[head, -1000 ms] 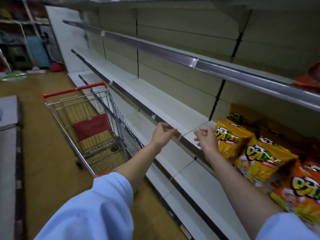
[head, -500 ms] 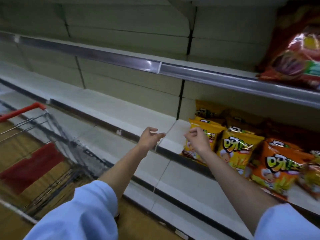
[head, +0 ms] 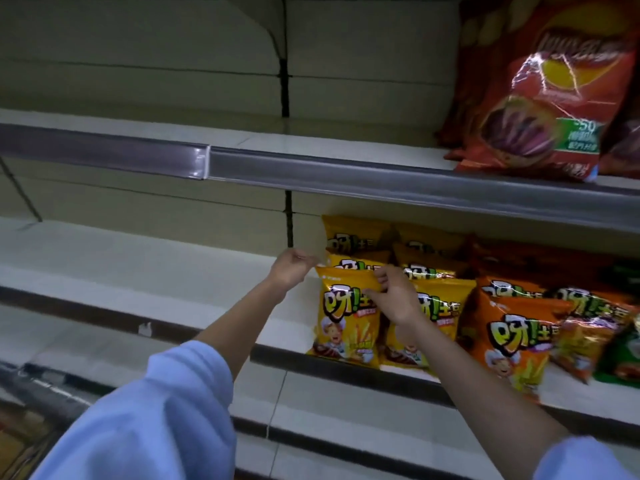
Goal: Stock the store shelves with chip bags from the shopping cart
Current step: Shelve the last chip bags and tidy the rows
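Yellow chip bags stand in rows on the middle shelf, and the front left yellow bag is upright at the shelf's edge. My right hand pinches the top edge of that bag between thumb and fingers. Just left of the bag's upper left corner is my left hand, its fingers curled. Blur hides whether it grips the corner. Orange chip bags stand to the right of the yellow ones. Only a blurred corner of the shopping cart shows at the lower left.
A large red chip bag stands on the upper shelf at the right. A green bag sits at the far right of the middle shelf. A lower shelf runs beneath. The shelf's left stretches hold nothing.
The view has swung right and closer to the shelves, and the cart slid out to the lower left. Both hands moved right to the front yellow bag. The right hand now pinches its top.
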A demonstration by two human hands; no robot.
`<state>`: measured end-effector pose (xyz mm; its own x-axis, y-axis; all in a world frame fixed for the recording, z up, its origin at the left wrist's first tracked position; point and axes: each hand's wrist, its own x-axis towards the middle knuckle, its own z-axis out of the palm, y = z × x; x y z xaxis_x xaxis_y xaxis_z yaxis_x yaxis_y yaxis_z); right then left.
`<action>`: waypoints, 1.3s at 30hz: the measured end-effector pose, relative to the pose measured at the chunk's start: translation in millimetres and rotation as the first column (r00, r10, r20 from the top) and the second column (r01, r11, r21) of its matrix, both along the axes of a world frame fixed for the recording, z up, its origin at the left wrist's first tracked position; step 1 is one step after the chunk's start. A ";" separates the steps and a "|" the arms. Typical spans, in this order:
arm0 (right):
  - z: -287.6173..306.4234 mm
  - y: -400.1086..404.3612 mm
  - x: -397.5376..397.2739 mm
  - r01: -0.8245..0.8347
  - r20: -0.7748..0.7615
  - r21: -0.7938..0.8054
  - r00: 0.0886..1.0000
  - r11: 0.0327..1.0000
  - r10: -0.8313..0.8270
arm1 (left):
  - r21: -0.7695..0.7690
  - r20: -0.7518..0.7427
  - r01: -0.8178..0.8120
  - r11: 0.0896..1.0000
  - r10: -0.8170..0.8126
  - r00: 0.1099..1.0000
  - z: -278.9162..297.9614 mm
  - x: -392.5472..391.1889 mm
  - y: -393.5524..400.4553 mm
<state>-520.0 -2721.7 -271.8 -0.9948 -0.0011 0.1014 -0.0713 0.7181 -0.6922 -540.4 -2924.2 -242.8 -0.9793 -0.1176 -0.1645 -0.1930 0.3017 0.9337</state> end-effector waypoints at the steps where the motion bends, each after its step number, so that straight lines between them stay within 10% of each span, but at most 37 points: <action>1: -0.4 1.9 -0.8 -0.006 -0.001 0.033 1.000 0.999 0.006 | -0.009 0.005 0.014 1.000 -0.014 1.000 -0.7 -5.5 1.0; 8: 10.3 -1.4 -17.8 -0.109 0.026 0.315 0.994 0.943 0.107 | -0.365 -0.073 0.244 0.899 -0.289 0.955 2.7 -60.2 16.0; 18: 3.6 -9.6 -6.7 -0.219 0.160 0.453 0.974 0.864 0.162 | -0.738 0.367 0.574 0.356 -0.502 0.783 -11.9 -97.5 60.5; 29: 11.4 -22.6 -8.1 -0.247 0.190 0.475 0.966 0.844 0.175 | -0.649 0.439 0.657 0.384 -0.516 0.736 2.5 -115.0 40.1; 34: 12.8 -34.3 -21.3 -0.207 0.153 0.496 0.977 0.843 0.149 | -0.951 0.197 0.291 0.100 -0.529 0.825 6.8 -123.7 31.9; 39: -0.5 -34.7 -35.9 -0.153 0.151 0.482 0.984 0.863 0.090 | -0.877 0.285 0.432 0.210 -0.494 0.821 -9.4 -118.8 28.8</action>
